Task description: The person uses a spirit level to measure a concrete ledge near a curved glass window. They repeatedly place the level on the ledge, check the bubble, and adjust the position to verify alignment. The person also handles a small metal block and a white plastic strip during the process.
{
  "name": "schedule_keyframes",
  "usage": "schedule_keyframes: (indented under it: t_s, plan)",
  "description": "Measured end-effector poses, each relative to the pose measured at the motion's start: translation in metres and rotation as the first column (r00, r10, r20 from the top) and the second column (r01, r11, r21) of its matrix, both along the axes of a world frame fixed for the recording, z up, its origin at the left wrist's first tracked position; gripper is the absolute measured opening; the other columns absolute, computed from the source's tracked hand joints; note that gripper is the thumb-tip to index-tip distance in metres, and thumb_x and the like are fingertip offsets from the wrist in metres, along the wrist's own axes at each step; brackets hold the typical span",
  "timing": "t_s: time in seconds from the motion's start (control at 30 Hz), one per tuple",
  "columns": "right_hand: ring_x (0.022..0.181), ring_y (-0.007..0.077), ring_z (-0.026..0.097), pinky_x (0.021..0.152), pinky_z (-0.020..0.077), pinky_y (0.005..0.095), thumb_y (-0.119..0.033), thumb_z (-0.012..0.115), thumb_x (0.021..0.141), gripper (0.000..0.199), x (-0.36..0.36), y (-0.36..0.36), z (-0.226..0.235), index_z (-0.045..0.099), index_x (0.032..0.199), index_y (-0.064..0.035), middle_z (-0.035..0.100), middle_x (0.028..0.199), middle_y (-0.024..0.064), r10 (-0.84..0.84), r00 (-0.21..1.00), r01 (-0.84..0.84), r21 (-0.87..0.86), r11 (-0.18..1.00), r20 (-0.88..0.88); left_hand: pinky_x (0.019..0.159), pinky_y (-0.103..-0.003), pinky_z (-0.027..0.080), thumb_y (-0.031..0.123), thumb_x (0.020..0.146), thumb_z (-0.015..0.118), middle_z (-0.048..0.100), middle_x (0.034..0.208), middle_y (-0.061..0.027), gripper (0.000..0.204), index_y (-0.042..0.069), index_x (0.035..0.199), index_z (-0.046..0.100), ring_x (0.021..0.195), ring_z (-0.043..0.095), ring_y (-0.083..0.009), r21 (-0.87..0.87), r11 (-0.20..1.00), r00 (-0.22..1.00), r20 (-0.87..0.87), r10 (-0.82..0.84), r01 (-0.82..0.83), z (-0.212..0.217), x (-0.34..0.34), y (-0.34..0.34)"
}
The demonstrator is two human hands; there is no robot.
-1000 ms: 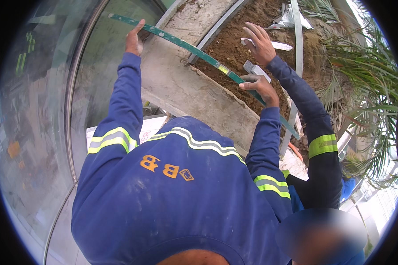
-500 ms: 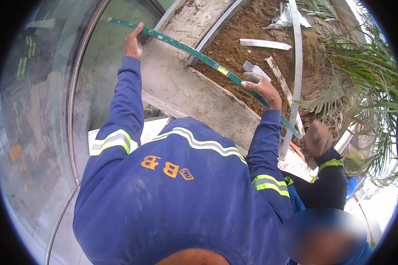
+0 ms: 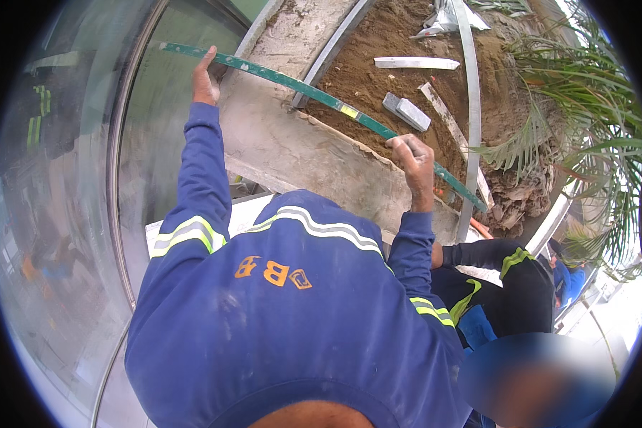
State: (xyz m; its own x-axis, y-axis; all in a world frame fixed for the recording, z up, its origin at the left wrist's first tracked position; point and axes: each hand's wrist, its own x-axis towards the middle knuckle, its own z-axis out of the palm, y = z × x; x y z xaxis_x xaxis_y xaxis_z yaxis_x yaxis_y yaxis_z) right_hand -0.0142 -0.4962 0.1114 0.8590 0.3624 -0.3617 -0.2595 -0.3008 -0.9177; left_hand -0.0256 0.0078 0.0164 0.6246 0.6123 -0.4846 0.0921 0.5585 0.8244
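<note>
A long green level (image 3: 371, 123) with a yellow vial window lies slantwise over the concrete ledge and the soil, its right end nearer to me. Near its far left end my left hand (image 3: 206, 80) grips it, thumb and fingers on opposite edges. My right hand (image 3: 416, 162) closes on it right of the vial, fingers bent over the edge. Beneath the level runs the rough concrete ledge (image 3: 282, 146). Just beyond my right hand, a grey block-like piece (image 3: 407, 111) rests on the soil (image 3: 364, 75).
Metal bars (image 3: 472, 107) border the soil, where a white strip (image 3: 416, 63) and a pale splintered strip (image 3: 453, 125) lie. Palm leaves (image 3: 585, 143) hang at right. A co-worker's dark sleeve (image 3: 488, 255) reaches close to my right arm. Glass panels (image 3: 64, 214) stand at left.
My right hand has gone from spread fingers to a closed grip on the level. The level's left end has come slightly nearer. The co-worker's raised hand has moved left, toward my right arm.
</note>
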Motion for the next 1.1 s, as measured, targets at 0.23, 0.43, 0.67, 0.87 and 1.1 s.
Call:
schedule_keyframes:
  t_s: [0.23,0.43,0.67,0.87,1.1]
  plan:
    - [0.075,0.0149,0.059,0.07,0.0458,0.0355,-0.044,0.065,0.096,0.045,-0.059,-0.011,-0.038,0.072,0.092,0.0003,0.064,0.075,0.0062,0.308,0.924,-0.334,-0.089,0.938,-0.225,0.089,-0.041,0.05,0.034,0.085,0.084,0.069,0.093,-0.0073,0.035,0.01,0.106,0.067,0.089,0.066,-0.0257,0.003,1.0,0.999,0.043,-0.012,0.012,0.008,0.0,-0.01]
    - [0.074,0.0129,0.059,0.069,0.045,0.0317,-0.042,0.07,0.093,0.042,-0.083,-0.03,-0.059,0.073,0.093,0.0001,0.067,0.079,0.0046,0.097,0.922,-0.156,-0.132,0.979,-0.376,0.087,-0.041,0.051,0.032,0.084,0.086,0.07,0.091,-0.0074,0.034,0.01,0.104,0.068,0.086,0.067,-0.0252,-0.035,0.999,0.999,0.044,0.001,0.001,-0.007,-0.003,0.001]
    - [0.073,0.0119,0.059,0.065,0.0449,0.0305,-0.037,0.069,0.095,0.037,-0.079,-0.048,-0.066,0.073,0.094,0.0003,0.067,0.078,0.0023,0.031,0.971,-0.097,-0.274,0.957,-0.238,0.087,-0.039,0.051,0.035,0.083,0.087,0.072,0.088,-0.006,0.035,0.011,0.101,0.067,0.083,0.07,-0.023,-0.024,1.0,0.998,0.055,-0.011,0.013,-0.018,0.001,0.009]
    - [0.094,0.0282,0.067,0.083,0.0491,0.0381,-0.023,0.08,0.086,0.03,-0.044,-0.011,0.001,0.072,0.109,-0.0064,0.072,0.101,0.0125,0.109,0.869,0.134,-0.442,0.887,0.482,0.087,-0.037,0.053,0.038,0.081,0.088,0.075,0.089,-0.0081,0.04,0.009,0.101,0.068,0.085,0.072,-0.0227,-0.019,1.0,0.998,0.053,-0.021,0.022,-0.015,0.002,0.011]
    - [0.128,0.0313,0.056,0.108,0.0374,0.0571,-0.033,0.081,0.08,0.055,0.006,0.015,-0.016,0.067,0.129,-0.0117,0.066,0.128,0.0115,0.575,0.697,0.06,-0.833,0.55,0.429,0.083,-0.035,0.057,0.036,0.08,0.088,0.075,0.089,-0.0083,0.041,0.007,0.101,0.068,0.079,0.073,-0.0207,0.028,1.0,0.997,0.073,0.0,-0.002,-0.017,0.003,0.005]
